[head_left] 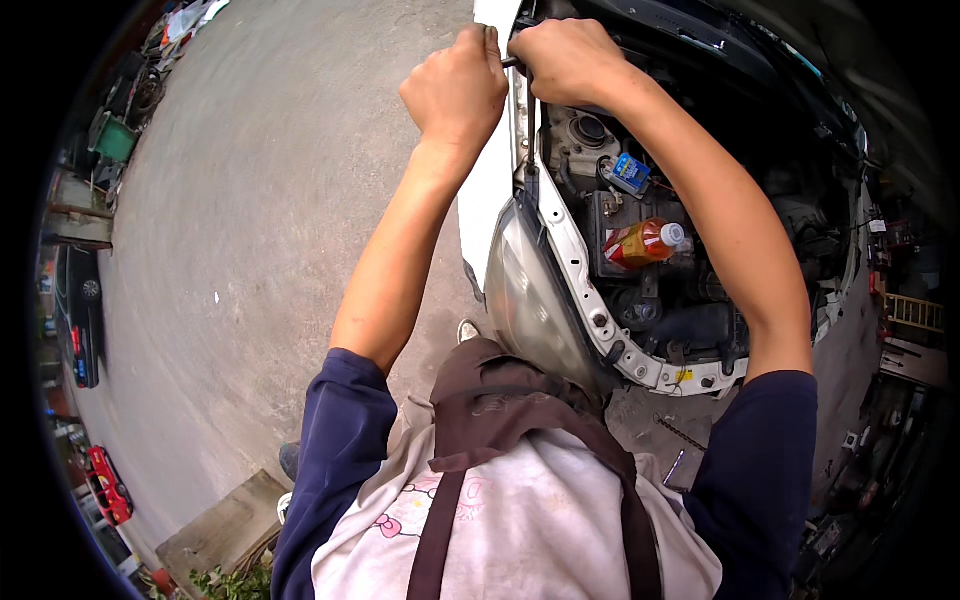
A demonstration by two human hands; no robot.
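Observation:
Both of my hands are raised at the top edge of a white fender [483, 232] on a car with its engine bay open. My left hand [452, 82] is closed on a short dark bar [511, 62], part of which shows between my hands. My right hand [568, 58] is curled closed around the other end of that bar, over the bay's inner edge. My fingers hide much of the bar. Below them are a white metal rail [575, 270] with bolts and the cloudy headlight [530, 290].
An orange drink bottle [633, 243] lies on the battery [605, 215], near a blue pack [628, 173]. The raised hood [680, 30] borders the bay. Tools [674, 470] lie on the ground behind my body. A wooden board [215, 530], parked cars [78, 310] and a ladder [912, 310] are around the edges.

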